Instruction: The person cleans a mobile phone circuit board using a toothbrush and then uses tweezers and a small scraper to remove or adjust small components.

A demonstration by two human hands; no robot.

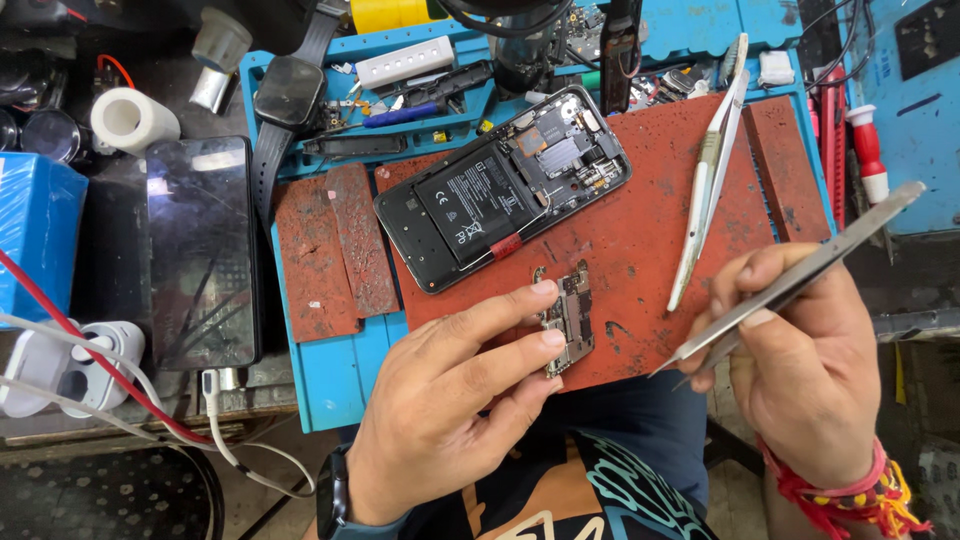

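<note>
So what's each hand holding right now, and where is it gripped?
Left hand pinches the circuit board along its left edge. Right hand grips the tweezers around mid-length.

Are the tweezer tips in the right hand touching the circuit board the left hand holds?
Apart. The head view shows the tweezers' tips right of the circuit board, red mat visible between them; left hand fingertips pin the board.

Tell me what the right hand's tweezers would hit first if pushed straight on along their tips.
Probably the small circuit board pinched in the left hand. The tweezers in the right hand aim lower-left, toward the board's lower edge and the left fingers; depth is unclear.
</note>
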